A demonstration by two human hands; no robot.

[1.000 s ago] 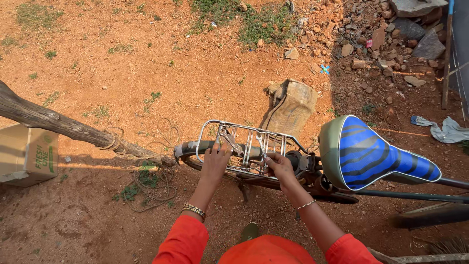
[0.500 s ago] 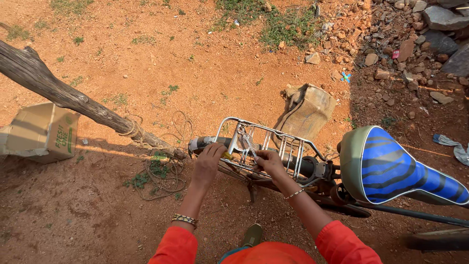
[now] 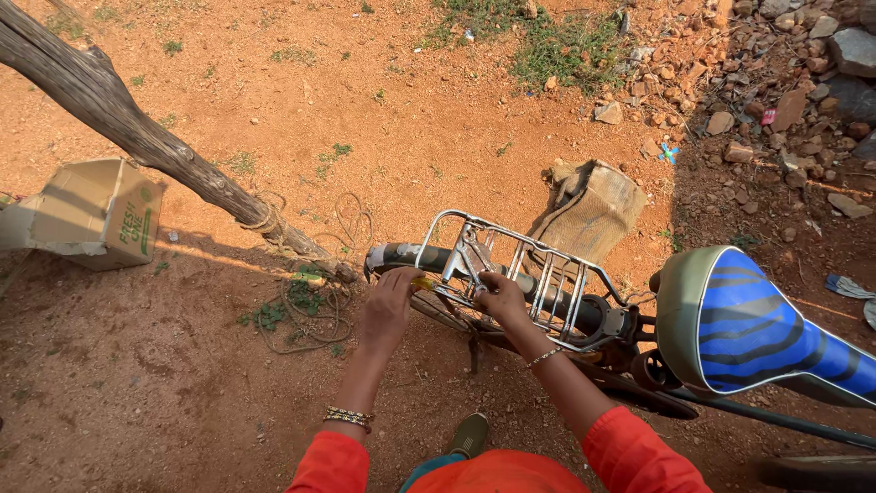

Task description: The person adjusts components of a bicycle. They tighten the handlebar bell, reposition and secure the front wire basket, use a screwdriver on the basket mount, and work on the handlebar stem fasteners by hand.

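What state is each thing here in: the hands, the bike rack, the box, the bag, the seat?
Left hand: at the rack's edge, pinching a small yellow piece.
Right hand: fingers curled on the rack's bars.
Rack: mounted over the rear wheel, nothing loaded on it.
Seat: blue striped, unoccupied.
Box: cardboard, lying on the dirt, flap open.
Bag: slumped on the ground beyond the rack.
Rope: loose coils by the branch.
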